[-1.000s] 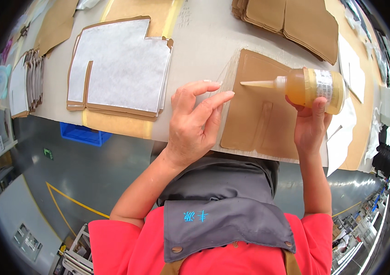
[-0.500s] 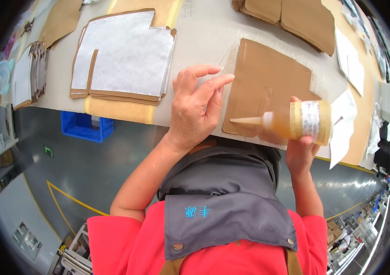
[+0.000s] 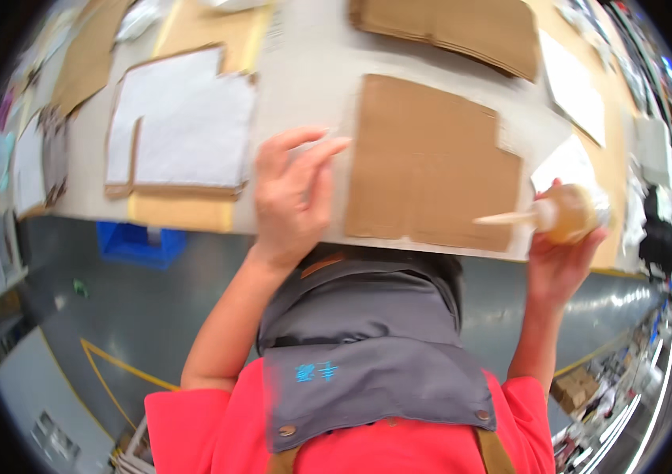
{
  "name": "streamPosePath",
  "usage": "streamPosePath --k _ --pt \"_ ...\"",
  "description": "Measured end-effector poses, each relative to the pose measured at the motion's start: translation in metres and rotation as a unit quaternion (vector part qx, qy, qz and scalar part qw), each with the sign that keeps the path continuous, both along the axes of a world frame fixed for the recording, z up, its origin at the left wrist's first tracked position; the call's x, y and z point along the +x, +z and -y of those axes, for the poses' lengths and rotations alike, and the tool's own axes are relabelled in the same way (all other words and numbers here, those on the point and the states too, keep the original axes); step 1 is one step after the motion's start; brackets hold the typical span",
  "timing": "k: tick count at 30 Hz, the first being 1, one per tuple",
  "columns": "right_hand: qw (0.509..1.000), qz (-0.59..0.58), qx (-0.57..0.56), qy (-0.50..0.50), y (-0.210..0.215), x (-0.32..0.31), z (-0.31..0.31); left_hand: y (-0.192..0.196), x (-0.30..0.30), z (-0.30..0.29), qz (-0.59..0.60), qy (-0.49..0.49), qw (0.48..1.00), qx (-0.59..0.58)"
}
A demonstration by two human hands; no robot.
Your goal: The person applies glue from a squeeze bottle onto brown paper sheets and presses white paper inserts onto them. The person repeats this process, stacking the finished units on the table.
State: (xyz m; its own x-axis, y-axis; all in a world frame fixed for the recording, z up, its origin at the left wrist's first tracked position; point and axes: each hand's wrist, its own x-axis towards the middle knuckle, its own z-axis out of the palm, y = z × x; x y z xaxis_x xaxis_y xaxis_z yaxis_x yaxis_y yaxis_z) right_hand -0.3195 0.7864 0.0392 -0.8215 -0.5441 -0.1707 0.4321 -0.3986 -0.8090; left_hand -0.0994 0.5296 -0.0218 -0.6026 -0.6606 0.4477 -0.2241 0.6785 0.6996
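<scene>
In my right hand [image 3: 561, 261] is a squeeze bottle [image 3: 571, 217] of amber liquid, tilted on its side. Its long pale nozzle points left, over the lower right part of a brown leather-like panel [image 3: 431, 158]. This flat panel has a stepped notch at its right side and lies near the table's front edge. My left hand [image 3: 295, 193] hovers just beyond the panel's left edge, thumb and fingers stretched and slightly apart. Nothing shows between those fingers, though motion blurs them. Left of that hand lies a stack of white-faced panels [image 3: 182, 126] with brown borders and a slot.
A thick stack of brown panels [image 3: 454, 31] sits at the far side. White sheets [image 3: 573, 87] lie to the right. More slotted pieces [image 3: 32, 162] stand at the left end of the table [image 3: 304, 79]. Below its front edge is a blue bin [image 3: 138, 241] on the floor.
My right hand has carried the bottle right and slightly down, away from the panel's middle. My left hand appears further left in view; the whole table view has also shifted left.
</scene>
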Motion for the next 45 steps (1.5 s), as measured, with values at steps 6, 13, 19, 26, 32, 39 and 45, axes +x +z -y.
streamPosePath --k 6,13,19,26,32,39,45 --pt "0.828 -0.277 0.463 -0.156 0.045 -0.197 -0.119 0.003 -0.003 -0.003 0.021 0.0 1.0 -0.007" --pt "0.349 -0.514 0.783 -0.029 -0.016 -0.26 -0.171 0.004 -0.007 -0.006 0.041 0.006 0.999 -0.021" --pt "0.66 -0.457 0.596 0.03 0.005 -0.233 -0.055 0.003 0.003 -0.006 0.039 -0.004 0.999 -0.018" --pt "0.762 -0.3 0.515 0.254 0.003 -0.257 -0.034 0.044 -0.058 -0.017 0.017 -0.124 0.992 -0.033" --pt "0.861 -0.305 0.348 0.211 0.023 -0.224 -0.06 0.073 -0.176 -0.046 0.032 -0.335 0.942 -0.001" --pt "0.857 -0.393 0.277 0.183 0.046 -0.19 -0.094 0.046 -0.278 -0.121 0.042 -0.521 0.834 0.178" --pt "0.869 -0.431 0.241 -0.037 0.051 -0.155 -0.132 0.1 -0.25 -0.136 0.087 -0.578 0.717 0.38"
